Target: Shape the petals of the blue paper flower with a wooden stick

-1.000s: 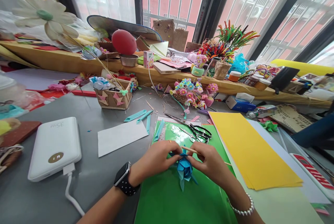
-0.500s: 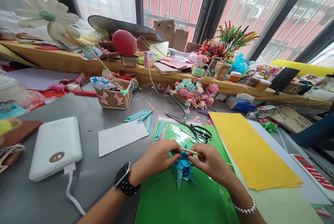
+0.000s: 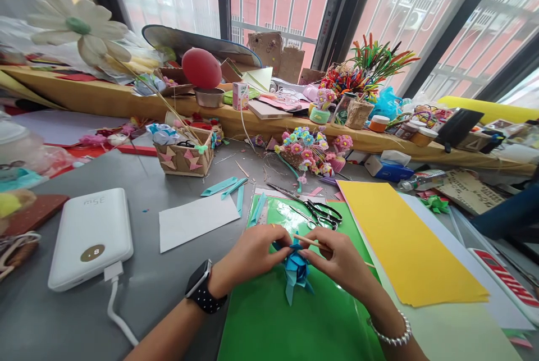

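A folded blue paper flower [image 3: 297, 269] with pointed petals hangs between my hands, low over a green plastic folder [image 3: 269, 321]. My left hand [image 3: 263, 251] pinches the flower's upper left side between thumb and fingers. In my right hand [image 3: 337, 254] is a thin wooden stick [image 3: 309, 242], its tip against a petal at the top of the flower. The stick's other end shows past the back of that hand. Just beyond my fingers lie black-handled scissors [image 3: 322, 214] and a smaller silver pair, on the folder.
White paper [image 3: 197, 222] and folded light-blue strips [image 3: 223, 186] lie to the left, beside a white power bank [image 3: 93, 240] with a cable. Yellow paper sheets [image 3: 404, 237] are at right. Behind stand a cardboard box [image 3: 185, 156], crocheted flowers [image 3: 305, 150] and a cluttered ledge [image 3: 236, 125].
The stick's tip has shifted very slightly at the top of the flower, and my right hand has moved a little left. My left hand keeps its grip.
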`<state>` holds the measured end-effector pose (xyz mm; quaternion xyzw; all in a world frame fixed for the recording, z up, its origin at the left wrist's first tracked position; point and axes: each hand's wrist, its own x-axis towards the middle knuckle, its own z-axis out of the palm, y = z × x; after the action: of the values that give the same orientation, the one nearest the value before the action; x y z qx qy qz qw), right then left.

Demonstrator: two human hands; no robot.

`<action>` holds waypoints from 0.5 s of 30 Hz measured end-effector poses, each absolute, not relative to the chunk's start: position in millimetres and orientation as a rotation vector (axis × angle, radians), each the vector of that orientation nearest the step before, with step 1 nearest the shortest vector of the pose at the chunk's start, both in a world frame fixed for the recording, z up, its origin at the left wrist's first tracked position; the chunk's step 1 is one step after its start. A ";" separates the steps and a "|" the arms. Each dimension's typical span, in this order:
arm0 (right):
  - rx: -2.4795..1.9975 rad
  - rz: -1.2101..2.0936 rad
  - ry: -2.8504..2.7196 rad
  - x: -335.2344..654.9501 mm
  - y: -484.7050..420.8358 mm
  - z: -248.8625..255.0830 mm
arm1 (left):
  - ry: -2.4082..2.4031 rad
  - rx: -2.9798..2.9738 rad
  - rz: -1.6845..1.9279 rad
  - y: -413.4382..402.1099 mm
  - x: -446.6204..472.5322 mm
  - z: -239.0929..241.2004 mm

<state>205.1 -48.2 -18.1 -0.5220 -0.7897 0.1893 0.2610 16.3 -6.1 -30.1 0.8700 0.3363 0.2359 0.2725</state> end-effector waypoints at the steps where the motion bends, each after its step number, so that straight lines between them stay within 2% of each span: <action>1: -1.404 0.492 -2.120 204.1 -48.4 -17.7 | 0.904 2.325 0.639 -6.2 16.2 -29.3; 5: -1.336 0.418 -2.054 201.5 -49.7 -16.7 | 0.817 2.102 0.606 -4.3 14.4 -19.0; 10: -1.245 0.553 -1.928 202.7 -53.6 -12.6 | 0.752 1.522 0.647 1.7 11.9 -8.0; 15: -1.114 0.576 -1.857 200.9 -56.0 -9.4 | 0.614 1.279 0.616 -0.8 15.2 -14.3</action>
<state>200.9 -56.0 -9.4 -0.4474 -0.7462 0.2313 0.4353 15.2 -0.8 -14.3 0.5777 0.2773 0.2781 0.7156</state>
